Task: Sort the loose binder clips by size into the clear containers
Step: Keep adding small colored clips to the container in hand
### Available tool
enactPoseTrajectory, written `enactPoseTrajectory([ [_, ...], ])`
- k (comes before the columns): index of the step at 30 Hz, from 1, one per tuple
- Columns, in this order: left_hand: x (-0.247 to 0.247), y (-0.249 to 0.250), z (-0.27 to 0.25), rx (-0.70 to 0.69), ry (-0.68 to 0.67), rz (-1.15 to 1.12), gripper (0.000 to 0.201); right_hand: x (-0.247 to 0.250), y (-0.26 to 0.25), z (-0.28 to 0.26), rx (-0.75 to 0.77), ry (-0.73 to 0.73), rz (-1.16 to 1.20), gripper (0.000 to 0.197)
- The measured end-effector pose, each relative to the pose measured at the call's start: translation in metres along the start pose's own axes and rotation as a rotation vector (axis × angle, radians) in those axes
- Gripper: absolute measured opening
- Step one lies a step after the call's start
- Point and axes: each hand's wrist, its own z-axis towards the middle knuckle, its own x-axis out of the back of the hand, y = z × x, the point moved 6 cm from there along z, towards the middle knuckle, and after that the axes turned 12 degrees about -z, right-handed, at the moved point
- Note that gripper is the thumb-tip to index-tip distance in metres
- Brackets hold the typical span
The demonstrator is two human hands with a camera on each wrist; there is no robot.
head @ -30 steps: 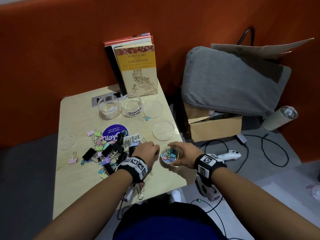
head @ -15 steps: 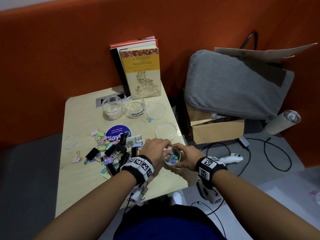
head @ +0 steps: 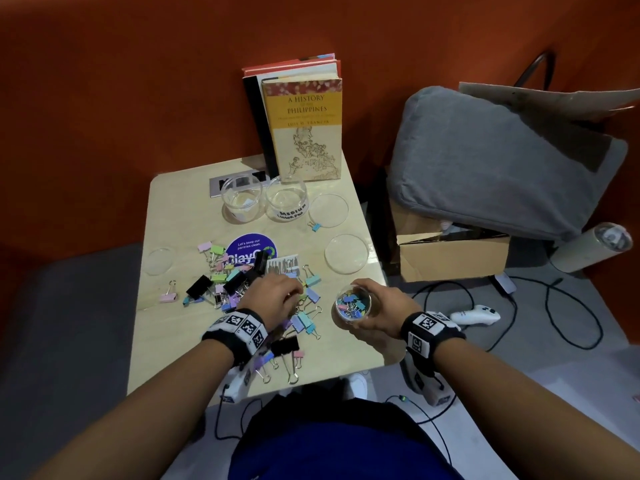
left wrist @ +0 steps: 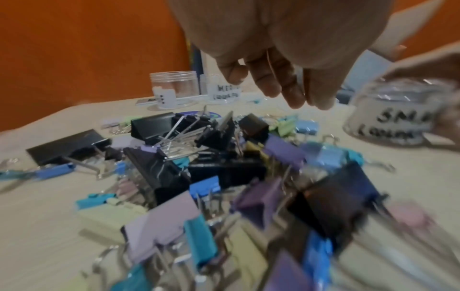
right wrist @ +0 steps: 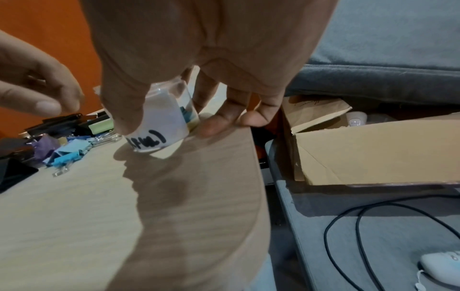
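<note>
A pile of loose binder clips (head: 228,282), black and pastel, lies on the wooden table (head: 173,355). My left hand (head: 292,294) hovers over the pile's right side; in the left wrist view its fingers (left wrist: 288,88) hang relaxed above the clips (left wrist: 211,157) and hold nothing. My right hand (head: 369,306) grips a small clear jar (head: 351,303) holding several small coloured clips, near the table's right edge. The right wrist view shows this jar (right wrist: 161,122) with its base tilted off the tabletop. Two empty clear jars (head: 240,199) (head: 287,202) stand at the back, one labelled medium.
Clear lids (head: 328,210) (head: 346,253) (head: 159,260) lie on the table, and one blue clip (head: 315,226) sits apart. Books (head: 304,123) lean against the orange wall. A cardboard box (head: 450,258), grey cushion (head: 502,161) and cables (head: 568,320) are off the right edge.
My left hand has left the small jar's mouth and moved left over the clip pile. The right hand still holds the jar, now a little farther right.
</note>
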Motion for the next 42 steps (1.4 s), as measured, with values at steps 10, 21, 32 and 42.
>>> enactPoseTrajectory([
  [10, -0.052, 0.026, -0.019, -0.154, -0.327, 0.246, 0.015, -0.017, 0.004, -0.002, -0.017, 0.041, 0.006, 0.084],
  [21, -0.063, 0.021, -0.014, -0.057, -0.383, 0.311, 0.025, -0.022, 0.004, -0.01, 0.008, 0.026, 0.019, 0.082],
  [32, -0.049, 0.03, -0.003, -0.053, -0.19, 0.165, 0.025, -0.022, 0.002, -0.01, 0.007, 0.023, 0.002, 0.081],
  [42, -0.033, 0.055, 0.012, -0.11, -0.076, 0.0, 0.022, -0.023, 0.002, -0.009, 0.004, 0.023, 0.012, 0.079],
])
